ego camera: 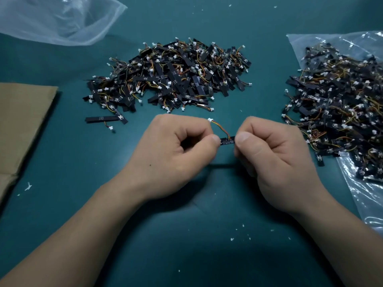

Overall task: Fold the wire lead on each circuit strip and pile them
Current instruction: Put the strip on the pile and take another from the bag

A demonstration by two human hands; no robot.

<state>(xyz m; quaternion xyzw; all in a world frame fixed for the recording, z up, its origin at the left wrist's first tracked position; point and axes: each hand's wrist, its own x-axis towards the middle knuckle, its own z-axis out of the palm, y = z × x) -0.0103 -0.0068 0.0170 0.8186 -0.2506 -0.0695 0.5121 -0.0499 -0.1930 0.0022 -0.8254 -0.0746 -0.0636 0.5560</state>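
Head view: left hand (176, 150) and right hand (273, 154) each pinch one end of black circuit strip (227, 140), held above teal table (186, 235). Wire lead (220, 128) arcs up from strip toward left fingers, white connector (210, 120) at tip. Strip pile (172, 77) beyond grip; second heap on plastic bag (339, 108) right of grip. Cardboard (22, 112) far left.

Head camera looks forward and down, close over the hands (228, 156)

An electronics assembly bench: heaps of circuit strips (172, 75) on a teal mat (62, 152), plastic bags (58, 19) alongside.
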